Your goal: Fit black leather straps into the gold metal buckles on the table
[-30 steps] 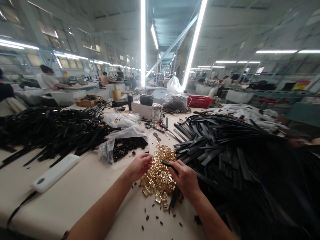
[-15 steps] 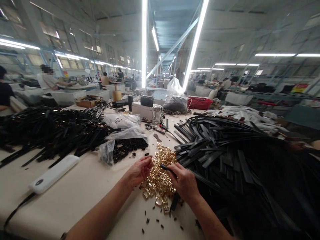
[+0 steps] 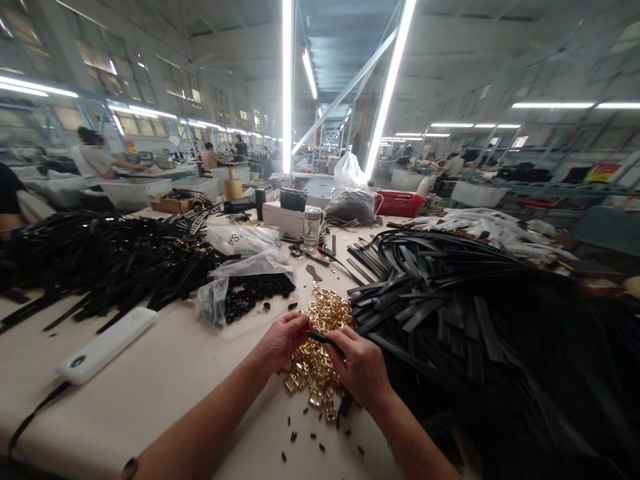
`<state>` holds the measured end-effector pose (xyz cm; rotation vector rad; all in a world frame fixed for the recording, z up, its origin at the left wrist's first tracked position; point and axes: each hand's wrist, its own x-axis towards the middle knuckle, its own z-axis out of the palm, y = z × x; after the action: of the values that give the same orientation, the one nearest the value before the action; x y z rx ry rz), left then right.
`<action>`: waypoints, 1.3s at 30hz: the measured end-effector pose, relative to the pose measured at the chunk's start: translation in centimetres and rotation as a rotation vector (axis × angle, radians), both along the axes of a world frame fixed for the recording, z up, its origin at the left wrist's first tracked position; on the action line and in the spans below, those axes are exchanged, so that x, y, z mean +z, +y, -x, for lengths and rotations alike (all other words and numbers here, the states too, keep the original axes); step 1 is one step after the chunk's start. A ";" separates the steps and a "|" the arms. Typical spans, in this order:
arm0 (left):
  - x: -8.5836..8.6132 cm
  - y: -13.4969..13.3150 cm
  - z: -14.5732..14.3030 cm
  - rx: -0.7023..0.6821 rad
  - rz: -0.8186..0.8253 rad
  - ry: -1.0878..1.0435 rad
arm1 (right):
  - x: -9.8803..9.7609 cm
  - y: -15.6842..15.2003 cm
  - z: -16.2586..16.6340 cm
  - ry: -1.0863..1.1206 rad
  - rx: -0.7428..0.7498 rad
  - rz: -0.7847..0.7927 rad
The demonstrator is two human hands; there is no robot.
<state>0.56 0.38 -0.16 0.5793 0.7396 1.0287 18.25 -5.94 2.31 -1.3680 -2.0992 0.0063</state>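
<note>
Over a pile of gold metal buckles (image 3: 327, 310), my right hand (image 3: 363, 367) grips a black strap (image 3: 320, 336), its short end pointing left out of the fingers. My left hand (image 3: 285, 341) has its thumb and forefinger pinched together right at that strap end. What the left fingers hold is too small to make out. More of the strap hangs down below my right hand. Small black pieces (image 3: 293, 437) lie scattered on the table in front of the buckles. To the left, an open plastic bag (image 3: 213, 303) spills black loops (image 3: 260, 293).
A large heap of black straps (image 3: 450, 320) covers the right side. Another dark heap of straps (image 3: 110, 260) lies left, behind a white corded device (image 3: 107, 347). A glass jar (image 3: 313, 230), a red basket (image 3: 400, 204) and a filled plastic bag (image 3: 349, 200) stand at the back.
My right hand has moved slightly left with the strap, bringing its end up to my left fingers. The left hand has shifted slightly right.
</note>
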 end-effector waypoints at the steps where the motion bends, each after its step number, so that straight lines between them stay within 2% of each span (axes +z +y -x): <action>1: 0.0 -0.1 -0.2 0.007 -0.020 0.014 | 0.0 0.0 0.1 -0.003 -0.008 0.002; 9: 0.3 -0.9 -1.0 0.026 -0.060 0.006 | -0.7 0.1 0.7 0.008 -0.101 0.021; 20: -0.3 -1.3 -1.6 0.070 -0.072 0.003 | -0.9 0.2 0.8 0.051 -0.187 0.035; 24: -0.4 -1.5 -1.8 0.038 -0.116 0.105 | -1.0 0.3 0.7 0.034 -0.194 0.047; 30: 0.0 -1.7 -1.9 -0.004 -0.309 0.374 | -1.2 0.4 0.7 0.018 -0.211 0.051; 36: 0.8 -1.3 -1.2 0.070 -0.335 0.366 | -0.9 0.3 0.7 0.117 -0.142 0.076; 39: 0.9 -1.0 -0.9 0.064 -0.340 0.353 | -0.7 0.2 0.7 0.127 -0.132 0.073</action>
<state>1.43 -0.66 0.71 1.0553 0.9019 1.1343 17.58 -5.72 1.65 -1.5071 -1.9184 0.1138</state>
